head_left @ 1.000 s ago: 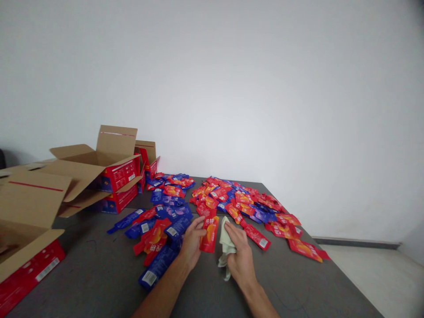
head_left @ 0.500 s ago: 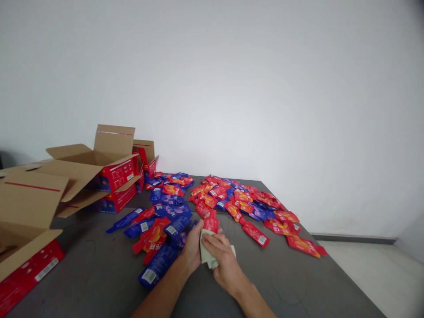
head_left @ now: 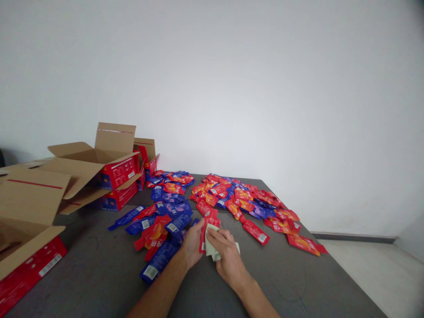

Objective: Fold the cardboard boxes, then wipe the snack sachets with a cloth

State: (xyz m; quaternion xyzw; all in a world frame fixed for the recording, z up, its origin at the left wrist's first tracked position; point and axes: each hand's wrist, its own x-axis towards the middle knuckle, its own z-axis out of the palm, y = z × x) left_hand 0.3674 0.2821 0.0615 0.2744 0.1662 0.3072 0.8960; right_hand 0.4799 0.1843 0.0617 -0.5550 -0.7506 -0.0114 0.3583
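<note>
My left hand [head_left: 192,243] is closed on the left side of a red pouch [head_left: 203,232], its narrow end pointing away from me. Folded in my right hand [head_left: 225,251] is a pale green cloth [head_left: 210,248], pressed against the face of that pouch. The cloth covers the pouch's right part. Left of my hands lies a loose group of pouches, with a blue pouch [head_left: 159,260] showing a barcode closest to my left forearm. A single red pouch [head_left: 255,232] lies flat to the right of my right hand.
Beyond my hands spreads a large heap of red and blue pouches [head_left: 228,193], with a smaller heap [head_left: 172,179] left of it. Open cardboard boxes [head_left: 121,174] stand stacked at the left, another box [head_left: 36,265] nearer. The dark table [head_left: 285,282] meets a white wall behind.
My right hand has slid the cloth slightly right and up across the red pouch, uncovering more of its left side. My left hand keeps its hold.
</note>
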